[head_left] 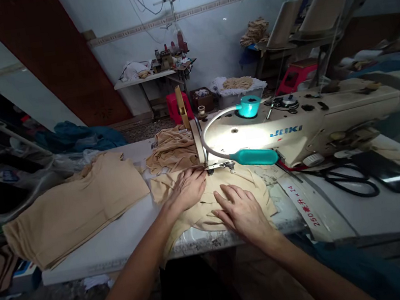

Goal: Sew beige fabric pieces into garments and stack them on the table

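A beige fabric piece [194,218] lies spread on the sewing machine table, its near edge hanging over the front. My left hand [189,189] rests on it with fingers extended, their tips close beside the presser foot [210,171]. Flat on the same cloth, to the right and nearer me, is my right hand [241,209] with its fingers spread. The cream sewing machine [250,135] stands just behind, and a teal lamp [255,157] on a bent neck lights the needle area. The needle itself is too small to make out.
Stacked beige panels [81,206] lie on the left of the table [117,251]; a crumpled beige pile [173,148] sits behind the needle. To the right are black scissors [351,181], a dark phone [393,172] and a lettered strip [306,204]. A red stool [175,108] stands beyond.
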Action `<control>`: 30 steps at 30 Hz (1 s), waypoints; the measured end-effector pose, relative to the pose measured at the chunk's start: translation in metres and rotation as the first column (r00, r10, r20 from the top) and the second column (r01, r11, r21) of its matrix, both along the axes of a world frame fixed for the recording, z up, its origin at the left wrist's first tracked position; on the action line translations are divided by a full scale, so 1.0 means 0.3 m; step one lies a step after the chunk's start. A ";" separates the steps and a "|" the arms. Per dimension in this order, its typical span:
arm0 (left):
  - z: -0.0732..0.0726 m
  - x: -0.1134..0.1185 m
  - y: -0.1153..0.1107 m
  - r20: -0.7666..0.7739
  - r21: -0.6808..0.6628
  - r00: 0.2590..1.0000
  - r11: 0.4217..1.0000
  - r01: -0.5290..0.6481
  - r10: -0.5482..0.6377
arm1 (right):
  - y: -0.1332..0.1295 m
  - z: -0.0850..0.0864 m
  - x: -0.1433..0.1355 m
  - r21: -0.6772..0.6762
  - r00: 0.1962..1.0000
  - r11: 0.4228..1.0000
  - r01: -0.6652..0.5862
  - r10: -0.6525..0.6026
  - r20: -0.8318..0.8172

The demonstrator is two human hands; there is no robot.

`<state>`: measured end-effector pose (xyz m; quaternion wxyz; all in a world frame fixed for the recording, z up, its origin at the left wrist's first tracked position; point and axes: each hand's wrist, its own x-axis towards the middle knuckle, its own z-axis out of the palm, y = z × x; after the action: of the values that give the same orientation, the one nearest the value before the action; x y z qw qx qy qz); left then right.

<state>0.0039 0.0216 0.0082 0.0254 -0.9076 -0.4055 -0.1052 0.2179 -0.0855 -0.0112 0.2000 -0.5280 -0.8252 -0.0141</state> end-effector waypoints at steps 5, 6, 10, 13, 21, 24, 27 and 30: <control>0.010 0.014 0.080 -0.015 -0.003 1.000 1.000 0.025 -0.025 | 0.055 -0.007 -0.001 -0.003 0.999 1.000 0.027 -0.027 0.020; 0.011 0.014 0.092 -0.019 -0.005 0.999 0.999 0.033 -0.033 | 0.062 -0.010 -0.001 -0.002 0.999 1.000 0.031 -0.031 0.021; 0.015 0.005 0.129 -0.039 -0.013 0.997 0.997 0.071 -0.071 | 0.082 -0.019 -0.005 -0.001 0.999 0.999 0.033 -0.033 0.015; 0.015 -0.005 0.155 -0.054 -0.019 0.994 0.996 0.092 -0.093 | 0.095 -0.017 -0.011 -0.015 0.999 0.999 0.039 -0.038 0.014; 0.003 -0.011 0.195 -0.003 -0.027 0.994 0.993 0.113 -0.113 | 0.132 -0.011 -0.012 -0.038 0.999 0.999 0.034 -0.033 0.013; 0.002 -0.007 0.192 0.017 -0.016 0.994 0.994 0.111 -0.110 | 0.140 -0.009 -0.004 -0.035 1.000 0.999 0.016 -0.015 0.005; 0.001 -0.002 0.167 0.006 0.013 0.999 0.998 0.054 -0.054 | 0.140 -0.005 0.001 -0.036 1.000 0.999 0.010 -0.010 0.005; 0.002 0.005 0.098 -0.010 0.064 0.999 0.997 -0.045 0.046 | 0.138 -0.002 0.003 -0.035 1.000 0.999 0.012 -0.012 0.008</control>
<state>0.0055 0.0511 0.0088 0.0592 -0.8975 -0.4224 -0.1121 0.2188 -0.0442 -0.0119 0.1875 -0.5362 -0.8230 -0.0027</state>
